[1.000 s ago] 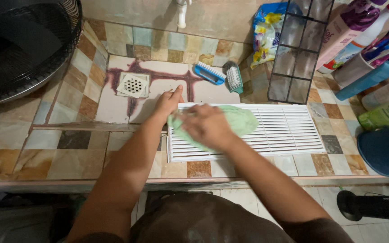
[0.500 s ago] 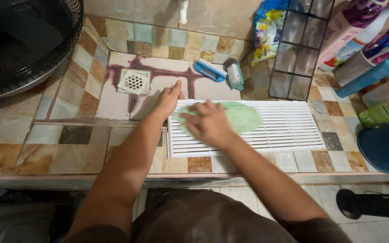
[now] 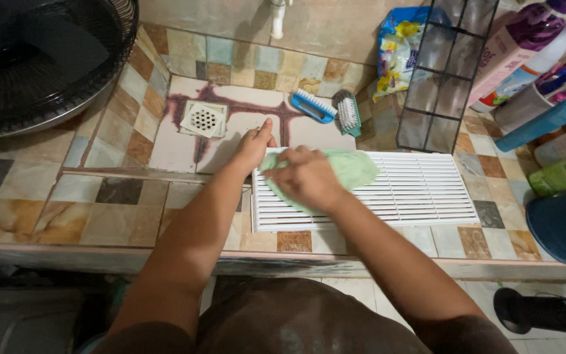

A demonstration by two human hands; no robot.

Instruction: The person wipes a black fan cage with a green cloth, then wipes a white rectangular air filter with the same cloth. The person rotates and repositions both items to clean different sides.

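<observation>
A white slatted vent grille lies flat across the tiled ledge. My right hand presses a pale green cloth onto the grille's left part. My left hand grips the grille's far left corner, fingers over its edge. The cloth covers part of the slats and my right hand hides part of the cloth.
A tiled basin with a floor drain lies beyond. Two scrub brushes, a soap bag and a dark mesh filter stand behind the grille. Bottles and a blue jug crowd the right. A black fan sits left.
My right hand slid the green cloth to the right over the slats, then back toward the left end. My left hand kept its hold on the corner.
</observation>
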